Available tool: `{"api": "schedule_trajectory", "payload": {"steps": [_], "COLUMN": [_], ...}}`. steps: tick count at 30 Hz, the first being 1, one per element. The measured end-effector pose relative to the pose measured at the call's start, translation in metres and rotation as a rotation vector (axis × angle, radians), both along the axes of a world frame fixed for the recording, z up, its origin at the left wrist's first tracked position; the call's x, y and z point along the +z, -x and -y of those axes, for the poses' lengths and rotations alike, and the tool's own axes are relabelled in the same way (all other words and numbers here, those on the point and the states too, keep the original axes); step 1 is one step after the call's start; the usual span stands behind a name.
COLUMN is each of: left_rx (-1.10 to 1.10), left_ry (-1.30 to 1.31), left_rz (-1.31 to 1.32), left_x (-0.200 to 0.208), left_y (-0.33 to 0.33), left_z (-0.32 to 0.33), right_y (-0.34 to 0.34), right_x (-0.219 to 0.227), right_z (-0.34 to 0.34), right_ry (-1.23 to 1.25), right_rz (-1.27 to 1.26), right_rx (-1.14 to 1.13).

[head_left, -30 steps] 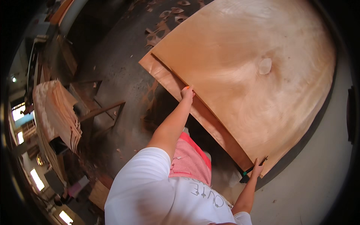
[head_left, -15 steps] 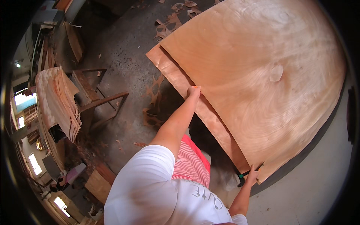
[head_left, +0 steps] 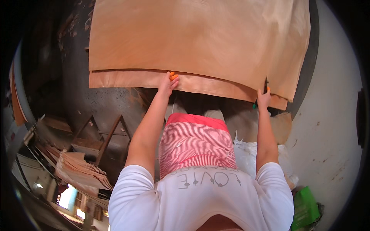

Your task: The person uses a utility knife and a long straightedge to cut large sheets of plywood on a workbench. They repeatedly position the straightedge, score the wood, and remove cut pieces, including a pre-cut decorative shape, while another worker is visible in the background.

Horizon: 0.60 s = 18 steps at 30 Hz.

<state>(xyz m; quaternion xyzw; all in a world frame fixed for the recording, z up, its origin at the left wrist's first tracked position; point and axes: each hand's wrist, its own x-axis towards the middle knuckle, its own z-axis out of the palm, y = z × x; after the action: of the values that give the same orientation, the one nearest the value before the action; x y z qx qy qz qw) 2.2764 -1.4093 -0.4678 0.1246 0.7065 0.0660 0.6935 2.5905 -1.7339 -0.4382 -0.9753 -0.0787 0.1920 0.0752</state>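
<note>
At 6 o'clock, nearest the camera, the person's white shirt fills the lower edge; grey lettering runs across it. Above it hangs a red-and-white striped cloth, which hides the legs. At 4 o'clock a green package lies on the floor, flat and rectangular, partly cut off by the dark rim. Beside it a white crumpled bag shows behind the right arm. At 8 o'clock a pile of thin wood sheets rests near a wooden frame; the windows beyond blur out.

Both arms reach up toward 12 o'clock. The left hand touches the near edge of the veneer sheet, its fingers orange-tipped and curled at that edge. The right hand is closed on the sheet's edge at 2 o'clock, beside a dark, slim object that is hard to make out. The sheet spreads across the top, its far edge cut off by the frame; a lower sheet peeks out beneath it. What carries them is hidden.
</note>
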Motion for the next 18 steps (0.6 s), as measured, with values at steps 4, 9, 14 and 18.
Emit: {"api": "schedule_trajectory", "payload": {"steps": [4,9,14,18], "left_rx": [0.038,-0.01,-0.038,-0.117], "left_ry": [0.013,-0.028,-0.138,-0.19], "left_rz": [-0.103,-0.218,-0.343,-0.433], "left_x": [-0.02,-0.033,-0.045,-0.052], "left_y": [-0.055,-0.109,-0.145,-0.161], "left_z": [0.025,0.035,0.064,0.082], "right_y": [-0.024,-0.056,-0.083,-0.071], "right_x": [-0.021,-0.042,-0.049,-0.052], "right_z": [0.024,0.054,0.11,0.208], "right_ry": [0.007,-0.024,-0.239,-0.307], "right_rz": [0.004,0.064,0.111,-0.086], "right_rx": [-0.067,-0.125,-0.236,-0.441]}}
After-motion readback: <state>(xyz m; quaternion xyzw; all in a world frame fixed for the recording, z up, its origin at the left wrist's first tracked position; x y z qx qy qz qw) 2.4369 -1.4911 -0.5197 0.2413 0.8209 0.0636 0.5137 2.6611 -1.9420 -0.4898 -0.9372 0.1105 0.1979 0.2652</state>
